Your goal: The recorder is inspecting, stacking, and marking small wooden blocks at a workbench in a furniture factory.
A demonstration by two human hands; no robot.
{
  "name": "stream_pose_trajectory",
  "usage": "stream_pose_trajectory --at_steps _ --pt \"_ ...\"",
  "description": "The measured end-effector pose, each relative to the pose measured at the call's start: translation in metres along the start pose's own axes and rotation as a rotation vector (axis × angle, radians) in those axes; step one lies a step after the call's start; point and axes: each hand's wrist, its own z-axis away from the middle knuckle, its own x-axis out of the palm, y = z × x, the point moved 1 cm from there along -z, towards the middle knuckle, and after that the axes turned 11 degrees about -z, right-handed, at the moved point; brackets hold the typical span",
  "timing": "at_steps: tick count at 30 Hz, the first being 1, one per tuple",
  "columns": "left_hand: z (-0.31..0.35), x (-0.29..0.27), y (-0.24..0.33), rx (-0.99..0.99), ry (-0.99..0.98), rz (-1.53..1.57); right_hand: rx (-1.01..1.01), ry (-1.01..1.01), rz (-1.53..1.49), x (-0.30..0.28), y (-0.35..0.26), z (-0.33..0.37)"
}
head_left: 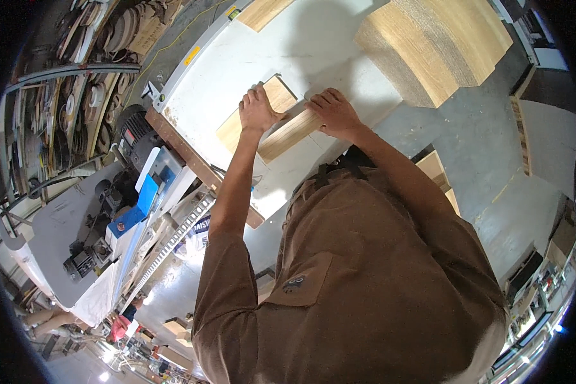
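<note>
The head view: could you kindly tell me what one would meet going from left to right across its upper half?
Metal rack of wooden pieces, yellow label on the table edge, left hand, right hand, stacked wooden boards, grey panel.

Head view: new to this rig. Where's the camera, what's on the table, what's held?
No robot: a person works bare-handed, seen by a fisheye camera on their head, so straight edges bend near the rim. On the white table lie a far wooden board and a near wooden strip. The left grip, simply a hand, lies over the far wooden board; whether it clamps it is unclear. The right grip holds the near wooden strip's right end. More boards sit upper right.
</note>
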Motion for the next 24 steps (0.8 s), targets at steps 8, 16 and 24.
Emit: stream_pose_trajectory --at_steps 8,16,24 --pt "0.040 0.008 0.012 0.107 0.222 0.129 -0.040 0.038 -0.026 -0.001 0.002 0.004" --pt "0.149 0.014 0.001 0.031 0.213 0.266 -0.070 -0.019 0.035 0.005 -0.005 -0.011" --pt "0.179 0.079 -0.002 -0.394 0.364 0.625 -0.213 -0.076 -0.014 0.005 -0.022 -0.033"
